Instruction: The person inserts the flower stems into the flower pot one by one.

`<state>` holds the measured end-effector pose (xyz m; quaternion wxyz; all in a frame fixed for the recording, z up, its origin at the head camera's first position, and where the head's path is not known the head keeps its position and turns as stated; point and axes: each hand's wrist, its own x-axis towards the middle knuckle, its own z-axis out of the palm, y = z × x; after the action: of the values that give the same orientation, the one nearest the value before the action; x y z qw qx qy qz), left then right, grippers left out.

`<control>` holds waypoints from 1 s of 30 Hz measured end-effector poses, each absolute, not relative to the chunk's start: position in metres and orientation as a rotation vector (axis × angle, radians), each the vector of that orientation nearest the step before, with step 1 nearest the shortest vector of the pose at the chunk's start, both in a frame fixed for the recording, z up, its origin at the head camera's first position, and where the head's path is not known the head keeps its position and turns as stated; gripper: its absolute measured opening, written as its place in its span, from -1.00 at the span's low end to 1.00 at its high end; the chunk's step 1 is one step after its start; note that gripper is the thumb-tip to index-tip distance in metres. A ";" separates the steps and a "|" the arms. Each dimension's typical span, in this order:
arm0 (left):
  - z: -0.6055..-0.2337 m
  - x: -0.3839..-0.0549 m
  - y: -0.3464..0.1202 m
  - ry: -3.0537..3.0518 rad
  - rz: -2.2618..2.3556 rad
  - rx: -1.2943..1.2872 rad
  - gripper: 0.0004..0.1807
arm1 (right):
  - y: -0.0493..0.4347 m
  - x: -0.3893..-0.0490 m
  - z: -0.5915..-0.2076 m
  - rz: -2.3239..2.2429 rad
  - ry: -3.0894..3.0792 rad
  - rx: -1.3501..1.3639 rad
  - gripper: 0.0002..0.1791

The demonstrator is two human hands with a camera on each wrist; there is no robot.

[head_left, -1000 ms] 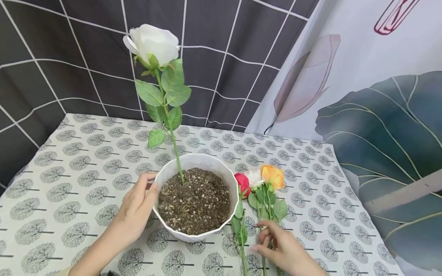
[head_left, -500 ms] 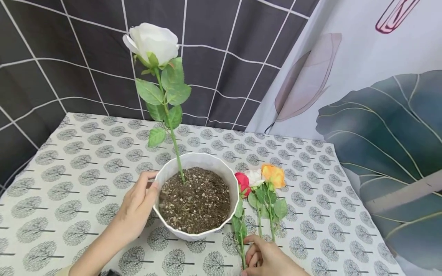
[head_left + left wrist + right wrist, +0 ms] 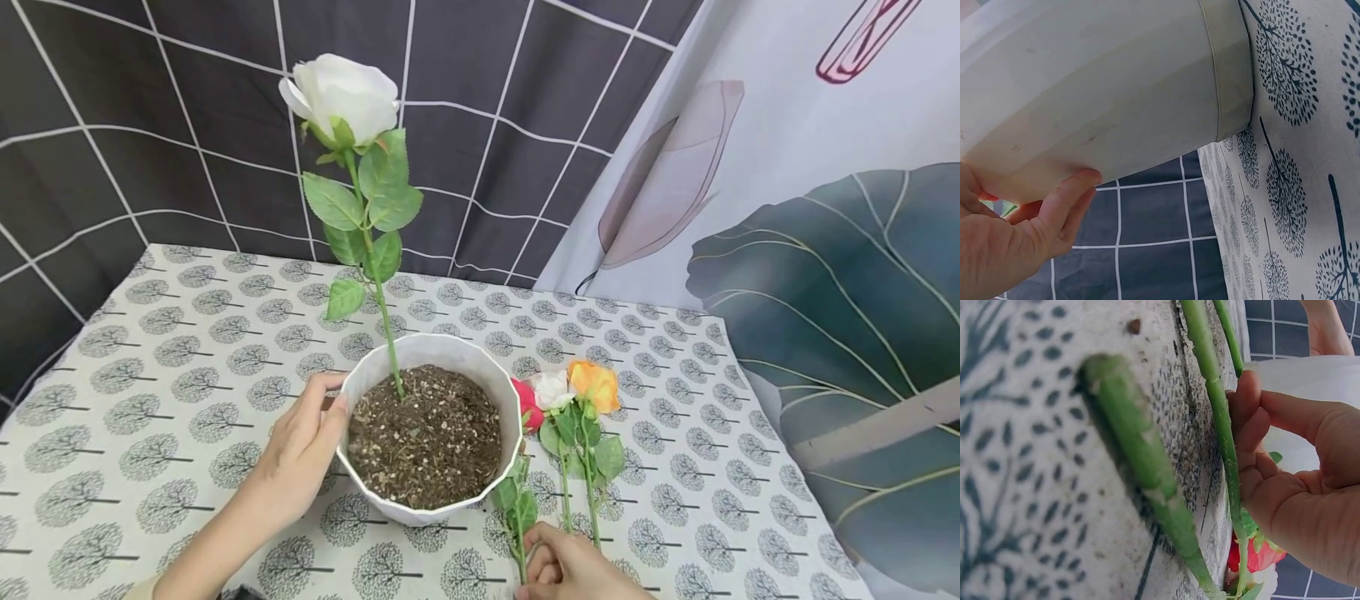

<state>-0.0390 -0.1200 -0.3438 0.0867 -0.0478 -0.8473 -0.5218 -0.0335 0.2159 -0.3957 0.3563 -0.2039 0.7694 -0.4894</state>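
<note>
A white many-sided flowerpot (image 3: 420, 512) holds dark soil (image 3: 427, 442). One white rose (image 3: 345, 100) with green leaves stands in the soil near the back left. My left hand (image 3: 296, 458) grips the pot's left side at the rim; in the left wrist view its fingers (image 3: 1075, 194) lie against the outer wall. To the right of the pot, my right hand (image 3: 562, 567) pinches the lower stem (image 3: 521, 546) of a red rose (image 3: 529, 406), whose bloom is partly hidden by the pot. A second white rose (image 3: 552, 388) and an orange rose (image 3: 594, 385) lie beside it.
The table bears a cloth (image 3: 225, 333) printed with trees. Behind it hangs a dark curtain with a white grid (image 3: 480, 167), and a pale curtain with leaf prints (image 3: 847, 333) is at the right. Thick stem ends (image 3: 1141, 450) lie close to the right wrist camera.
My right hand has moved left and down from over the stems and taken hold of the red rose's stem. That rose has shifted slightly toward the pot. My left hand stays on the pot.
</note>
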 end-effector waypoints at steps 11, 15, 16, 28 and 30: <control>-0.344 -0.040 -0.120 -2.506 -1.562 -0.157 -0.75 | 0.217 -0.036 -0.386 -1.372 1.925 -0.545 -0.76; -0.345 -0.040 -0.121 -2.498 -1.577 -0.173 -0.74 | 0.219 -0.040 -0.374 -1.365 1.938 -0.638 -0.78; -0.345 -0.040 -0.121 -2.495 -1.579 -0.177 -0.74 | 0.219 -0.041 -0.371 -1.365 1.954 -0.669 -0.79; -0.347 -0.040 -0.121 -2.488 -1.551 -0.181 -0.74 | 0.229 -0.072 -0.324 -1.363 2.327 -1.001 -0.86; -0.347 -0.040 -0.121 -2.487 -1.556 -0.181 -0.74 | 0.230 -0.078 -0.316 -1.385 2.346 -1.011 -0.85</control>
<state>-0.0403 -0.1211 -0.3471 0.1011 -0.0612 -0.8419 -0.5266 -0.0776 0.2298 -0.3156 0.1175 -0.3455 0.8018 -0.4732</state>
